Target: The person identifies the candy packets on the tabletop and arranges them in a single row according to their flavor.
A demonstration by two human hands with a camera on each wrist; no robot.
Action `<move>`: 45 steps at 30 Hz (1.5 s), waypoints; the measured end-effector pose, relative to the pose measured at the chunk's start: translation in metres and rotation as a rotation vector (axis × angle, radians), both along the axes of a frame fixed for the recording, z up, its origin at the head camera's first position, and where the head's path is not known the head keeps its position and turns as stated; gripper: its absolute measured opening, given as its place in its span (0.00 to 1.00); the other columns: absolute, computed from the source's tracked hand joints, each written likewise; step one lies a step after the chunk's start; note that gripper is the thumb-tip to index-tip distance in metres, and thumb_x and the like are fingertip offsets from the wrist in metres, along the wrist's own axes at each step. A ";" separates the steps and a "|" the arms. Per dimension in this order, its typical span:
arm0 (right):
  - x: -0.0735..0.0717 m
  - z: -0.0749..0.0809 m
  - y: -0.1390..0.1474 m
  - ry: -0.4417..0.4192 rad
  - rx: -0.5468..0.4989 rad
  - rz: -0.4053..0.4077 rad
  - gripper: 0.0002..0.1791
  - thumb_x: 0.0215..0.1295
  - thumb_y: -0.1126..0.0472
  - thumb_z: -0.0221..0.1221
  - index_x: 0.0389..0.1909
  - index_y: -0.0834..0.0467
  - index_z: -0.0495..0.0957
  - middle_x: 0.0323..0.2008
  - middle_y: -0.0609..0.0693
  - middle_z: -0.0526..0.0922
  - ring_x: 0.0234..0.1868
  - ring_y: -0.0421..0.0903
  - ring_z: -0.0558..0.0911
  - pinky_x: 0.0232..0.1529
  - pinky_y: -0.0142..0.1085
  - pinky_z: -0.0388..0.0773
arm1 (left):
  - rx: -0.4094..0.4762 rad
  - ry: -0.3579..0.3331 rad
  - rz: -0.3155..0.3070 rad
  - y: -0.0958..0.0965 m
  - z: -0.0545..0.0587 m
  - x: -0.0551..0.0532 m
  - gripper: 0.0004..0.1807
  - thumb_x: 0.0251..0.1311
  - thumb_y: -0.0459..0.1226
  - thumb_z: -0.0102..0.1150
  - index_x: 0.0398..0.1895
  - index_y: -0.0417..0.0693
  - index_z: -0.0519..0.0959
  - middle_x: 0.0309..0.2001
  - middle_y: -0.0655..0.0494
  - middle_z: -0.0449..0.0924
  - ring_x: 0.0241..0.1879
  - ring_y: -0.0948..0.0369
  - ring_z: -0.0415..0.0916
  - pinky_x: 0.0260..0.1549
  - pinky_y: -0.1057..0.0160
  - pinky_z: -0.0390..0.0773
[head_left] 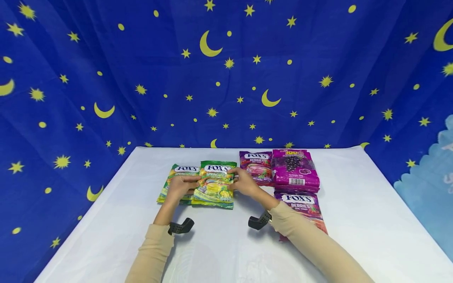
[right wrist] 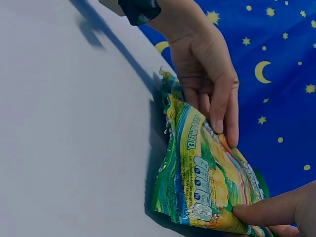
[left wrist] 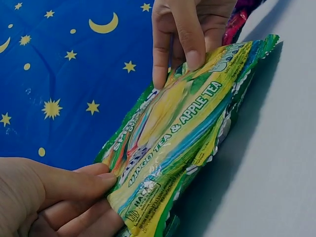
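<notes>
That white table [head_left: 216,247] holds magenta plastic grape-candy packets [head_left: 295,169], purple plastic berry-candy bags [head_left: 255,169] left of and before them, a green-yellow bag [head_left: 186,169] farther left.

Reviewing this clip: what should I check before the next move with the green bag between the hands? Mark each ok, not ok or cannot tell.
1. Left hand pinches the held green bag at its left edge: ok.
2. Right hand pinches its right edge: ok.
3. Its brand name reads upright in the head view: ok.
4. Other green bag fully visible: not ok, partly covered.
5. Held bag fully off the table: cannot tell.
6. Lower purple bag unobstructed: not ok, right sleeve covers part.
</notes>
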State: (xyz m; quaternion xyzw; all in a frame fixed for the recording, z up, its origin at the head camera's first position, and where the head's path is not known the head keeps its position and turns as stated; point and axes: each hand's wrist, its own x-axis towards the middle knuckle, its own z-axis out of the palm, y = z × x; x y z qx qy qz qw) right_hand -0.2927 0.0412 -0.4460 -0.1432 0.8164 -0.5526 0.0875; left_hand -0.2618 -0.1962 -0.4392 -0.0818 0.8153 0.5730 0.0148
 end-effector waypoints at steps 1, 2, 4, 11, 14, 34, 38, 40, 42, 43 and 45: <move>-0.001 -0.001 -0.001 0.008 0.011 -0.001 0.27 0.50 0.75 0.67 0.54 0.67 0.74 0.37 0.54 0.77 0.29 0.43 0.73 0.24 0.32 0.73 | -0.007 0.002 0.006 0.000 0.000 0.000 0.15 0.57 0.31 0.66 0.48 0.44 0.85 0.50 0.44 0.81 0.39 0.56 0.83 0.35 0.62 0.83; -0.002 -0.001 -0.001 0.016 0.023 -0.004 0.27 0.50 0.75 0.68 0.54 0.66 0.74 0.36 0.54 0.77 0.29 0.44 0.73 0.24 0.32 0.73 | -0.012 0.004 0.011 0.000 -0.001 0.000 0.15 0.57 0.31 0.66 0.48 0.44 0.85 0.50 0.44 0.81 0.39 0.55 0.83 0.35 0.62 0.84; -0.003 -0.002 -0.003 0.043 0.063 -0.008 0.27 0.50 0.74 0.68 0.54 0.66 0.74 0.35 0.54 0.77 0.30 0.45 0.74 0.25 0.33 0.74 | -0.024 0.009 0.022 0.000 -0.001 -0.001 0.14 0.56 0.31 0.67 0.48 0.44 0.85 0.50 0.44 0.81 0.40 0.55 0.83 0.35 0.62 0.84; -0.005 0.002 -0.007 0.089 0.195 -0.006 0.28 0.49 0.70 0.70 0.55 0.64 0.75 0.40 0.56 0.79 0.35 0.47 0.76 0.32 0.35 0.77 | -0.077 0.032 0.032 -0.002 -0.004 -0.003 0.13 0.56 0.32 0.67 0.46 0.45 0.85 0.47 0.43 0.83 0.36 0.54 0.84 0.35 0.61 0.84; -0.006 0.004 -0.011 0.100 0.249 -0.006 0.28 0.49 0.69 0.71 0.55 0.63 0.75 0.44 0.58 0.80 0.38 0.48 0.76 0.36 0.37 0.77 | -0.095 0.031 0.034 -0.004 -0.004 -0.003 0.13 0.56 0.32 0.67 0.46 0.45 0.85 0.48 0.43 0.82 0.36 0.54 0.84 0.35 0.61 0.84; -0.016 -0.002 -0.018 -0.199 -0.043 0.003 0.31 0.48 0.76 0.69 0.56 0.65 0.72 0.37 0.57 0.74 0.31 0.46 0.75 0.28 0.35 0.82 | -0.061 -0.003 0.043 -0.015 0.000 -0.003 0.14 0.57 0.31 0.66 0.47 0.42 0.84 0.48 0.43 0.82 0.42 0.52 0.82 0.39 0.60 0.83; -0.017 -0.003 -0.016 -0.261 -0.125 0.004 0.31 0.47 0.77 0.68 0.56 0.65 0.72 0.42 0.58 0.73 0.37 0.47 0.74 0.32 0.37 0.83 | -0.062 -0.013 0.045 -0.016 -0.001 -0.004 0.14 0.57 0.31 0.66 0.48 0.42 0.84 0.47 0.44 0.82 0.43 0.51 0.81 0.40 0.59 0.83; -0.016 -0.003 -0.015 -0.274 -0.148 0.000 0.31 0.47 0.77 0.67 0.56 0.65 0.72 0.44 0.58 0.73 0.39 0.48 0.74 0.34 0.38 0.83 | -0.077 -0.011 0.046 -0.016 -0.001 -0.003 0.13 0.57 0.32 0.66 0.47 0.42 0.84 0.47 0.44 0.82 0.44 0.51 0.81 0.40 0.58 0.83; -0.016 -0.003 -0.013 -0.281 -0.176 -0.001 0.32 0.47 0.78 0.66 0.57 0.66 0.71 0.46 0.60 0.72 0.39 0.50 0.76 0.36 0.39 0.84 | -0.095 -0.003 0.044 -0.016 0.000 -0.003 0.13 0.58 0.31 0.66 0.47 0.42 0.84 0.46 0.44 0.82 0.44 0.51 0.80 0.40 0.57 0.83; -0.015 -0.003 -0.012 -0.285 -0.190 -0.005 0.32 0.47 0.78 0.66 0.57 0.67 0.71 0.47 0.61 0.72 0.39 0.50 0.76 0.37 0.39 0.84 | -0.103 0.002 0.042 -0.015 0.001 -0.003 0.13 0.58 0.31 0.65 0.47 0.42 0.84 0.46 0.44 0.83 0.43 0.51 0.80 0.40 0.57 0.83; -0.014 -0.003 -0.009 -0.292 -0.220 -0.007 0.32 0.48 0.79 0.65 0.58 0.67 0.70 0.49 0.63 0.72 0.40 0.52 0.77 0.38 0.40 0.84 | -0.114 0.017 0.036 -0.014 0.003 -0.001 0.13 0.58 0.30 0.65 0.47 0.40 0.84 0.44 0.44 0.83 0.41 0.51 0.81 0.38 0.57 0.83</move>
